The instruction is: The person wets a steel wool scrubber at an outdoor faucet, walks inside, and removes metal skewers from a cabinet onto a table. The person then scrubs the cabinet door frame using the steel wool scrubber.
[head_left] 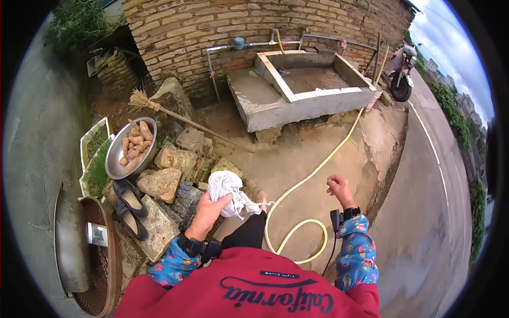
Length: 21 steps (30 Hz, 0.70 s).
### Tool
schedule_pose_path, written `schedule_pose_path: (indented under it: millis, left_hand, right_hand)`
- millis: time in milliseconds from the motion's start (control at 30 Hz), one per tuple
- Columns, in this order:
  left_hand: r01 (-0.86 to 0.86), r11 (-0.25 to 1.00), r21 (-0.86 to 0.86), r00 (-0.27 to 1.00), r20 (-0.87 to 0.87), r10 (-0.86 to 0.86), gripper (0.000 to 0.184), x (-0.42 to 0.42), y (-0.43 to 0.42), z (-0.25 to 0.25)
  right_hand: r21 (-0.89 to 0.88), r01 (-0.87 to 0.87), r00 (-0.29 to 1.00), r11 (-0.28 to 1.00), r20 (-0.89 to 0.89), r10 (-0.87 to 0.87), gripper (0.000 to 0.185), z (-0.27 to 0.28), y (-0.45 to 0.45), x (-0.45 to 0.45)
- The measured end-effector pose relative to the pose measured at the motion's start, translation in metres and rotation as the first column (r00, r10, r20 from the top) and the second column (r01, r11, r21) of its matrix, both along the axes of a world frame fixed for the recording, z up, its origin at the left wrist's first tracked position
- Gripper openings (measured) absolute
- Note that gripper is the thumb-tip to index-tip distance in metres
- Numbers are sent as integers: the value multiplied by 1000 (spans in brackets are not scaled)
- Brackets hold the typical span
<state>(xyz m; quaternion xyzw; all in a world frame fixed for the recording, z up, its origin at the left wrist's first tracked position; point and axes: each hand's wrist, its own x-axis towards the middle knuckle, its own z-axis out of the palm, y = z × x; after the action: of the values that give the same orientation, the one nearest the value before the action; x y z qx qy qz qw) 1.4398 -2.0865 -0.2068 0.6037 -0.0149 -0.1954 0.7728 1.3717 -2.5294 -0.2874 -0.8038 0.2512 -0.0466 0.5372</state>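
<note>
My left hand (212, 209) grips a bundled white cloth (225, 188) in front of my left leg. Its loose, stringy ends hang down to the right, near my foot. My right hand (338, 188) is held out to the right over the concrete, apart from the cloth. Its fingers are curled in, and I cannot make out whether anything is inside them. Between the two hands, a pale yellow hose (313, 172) runs along the ground and loops close to my legs.
Rough stones (159, 184) lie at left with black shoes (130, 206) and a metal basin (112, 159) of sweet potatoes (139, 142). A straw broom (185, 117) leans there. Ahead stands a concrete sink (307, 103) by a brick wall (212, 24). A motorbike (403, 74) is parked at far right.
</note>
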Motion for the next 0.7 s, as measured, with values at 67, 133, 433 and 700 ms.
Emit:
schedule_pose_path:
  millis: [67, 133, 433, 700]
  left_hand:
    - [1, 1000, -27, 1000, -3, -1, 32, 53, -32, -13]
    - [-27, 1000, -11, 1000, 0, 27, 31, 107, -57, -45]
    - [-141, 989, 44, 990, -5, 141, 32, 309, -170, -3]
    - [-430, 894, 124, 899, -31, 436, 37, 364, -214, -73]
  right_hand:
    - [-33, -93, 995, 995, 32, 94, 20, 26, -28, 82]
    - [-71, -196, 979, 978, 47, 200, 20, 36, -52, 158]
    - [38, -348, 937, 937, -3, 348, 13, 84, -180, 458]
    - [-25, -413, 879, 910, 252, 406, 11, 61, -218, 735]
